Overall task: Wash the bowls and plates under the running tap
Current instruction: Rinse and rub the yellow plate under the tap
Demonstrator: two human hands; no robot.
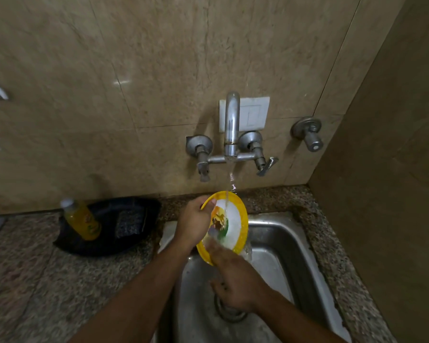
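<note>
While water falls from the wall-mounted tap (231, 125), a yellow-rimmed plate (235, 226) with a white centre and a coloured print is held tilted over the steel sink (278, 246), directly in the stream. Left hand (195, 222): fingers curled around the plate's upper left rim, gripping it. Right hand (235, 280): blurred, fingers lying loosely together against the plate's lower edge; whether it grips or only rubs cannot be told. Both forearms enter from the lower edge. Surface: speckled granite counter (35, 280) surrounding the sink on its left, rear and right sides. Left of the sink, a dark plastic bag (124, 224) lies on the counter with a bottle of yellow liquid (83, 219) resting against it. Room: beige, marble-patterned wall tiles (109, 70) behind the counter, meeting a side wall at the right to form a corner. A white switch plate (254, 115) sits behind the spout, and a separate valve (308, 132) projects from the wall to its right.
</note>
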